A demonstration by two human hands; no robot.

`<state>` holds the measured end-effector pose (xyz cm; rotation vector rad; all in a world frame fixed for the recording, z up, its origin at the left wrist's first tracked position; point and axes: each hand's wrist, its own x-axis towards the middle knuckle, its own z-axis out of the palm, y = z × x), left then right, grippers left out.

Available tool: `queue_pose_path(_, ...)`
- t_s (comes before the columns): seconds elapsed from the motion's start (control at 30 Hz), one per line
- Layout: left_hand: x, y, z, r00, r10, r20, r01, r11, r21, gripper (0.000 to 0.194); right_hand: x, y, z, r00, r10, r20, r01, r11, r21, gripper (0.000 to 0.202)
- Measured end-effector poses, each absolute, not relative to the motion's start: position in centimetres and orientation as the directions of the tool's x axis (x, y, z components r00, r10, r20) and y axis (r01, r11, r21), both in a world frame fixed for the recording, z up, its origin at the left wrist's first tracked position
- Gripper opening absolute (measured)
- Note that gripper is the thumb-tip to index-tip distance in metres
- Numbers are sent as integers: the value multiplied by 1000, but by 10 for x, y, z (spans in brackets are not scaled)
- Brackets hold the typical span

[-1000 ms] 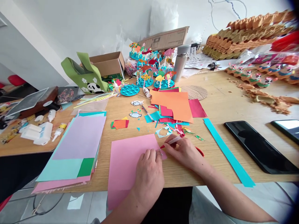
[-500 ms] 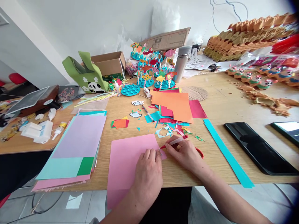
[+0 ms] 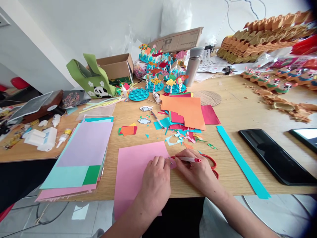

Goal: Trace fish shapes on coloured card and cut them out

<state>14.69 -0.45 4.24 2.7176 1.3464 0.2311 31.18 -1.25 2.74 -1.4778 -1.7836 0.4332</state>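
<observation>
A pink sheet of paper [image 3: 131,172] lies at the table's front edge and hangs partly over it. My left hand [image 3: 157,181] presses on its right side, fingers curled and close together. Under those fingertips a small pale piece shows, mostly hidden. My right hand [image 3: 194,167] pinches a red pen with a whitish barrel [image 3: 189,159], its tip at the sheet's right edge beside my left fingers. Red-handled scissors [image 3: 215,162] lie partly covered by my right hand. Beyond are two fish cutouts, one a blue-grey fish [image 3: 144,121].
Paper scraps [image 3: 174,138] and an orange sheet [image 3: 190,112] lie ahead. Stacked coloured sheets [image 3: 84,142] are at left. A blue strip [image 3: 240,158] and a black phone [image 3: 274,155] are at right. Fish decorations [image 3: 156,82] and a steel bottle [image 3: 193,67] stand behind.
The pen has tilted lower, its rear end swinging right and down. My right hand has shifted slightly, uncovering more of the scissors' handles. My left hand stays on the sheet.
</observation>
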Motion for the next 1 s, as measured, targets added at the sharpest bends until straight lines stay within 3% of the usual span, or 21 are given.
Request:
queue_pose_path(0.43,145,-2,45,603,795,58,773,-602,200,42,306,-21,26,-32,916,400,681,313,-662,12)
queue_pose_path(0.73,144,-2,46,600,798,49,767,-592,248,37,307,-22,24,-7,934,358,623,284,-729,16)
queue_pose_path(1.0,142,-2,42,610,791,51,768,-606,208,45,311,-14,28,-5,971,239,618,191,-762,16)
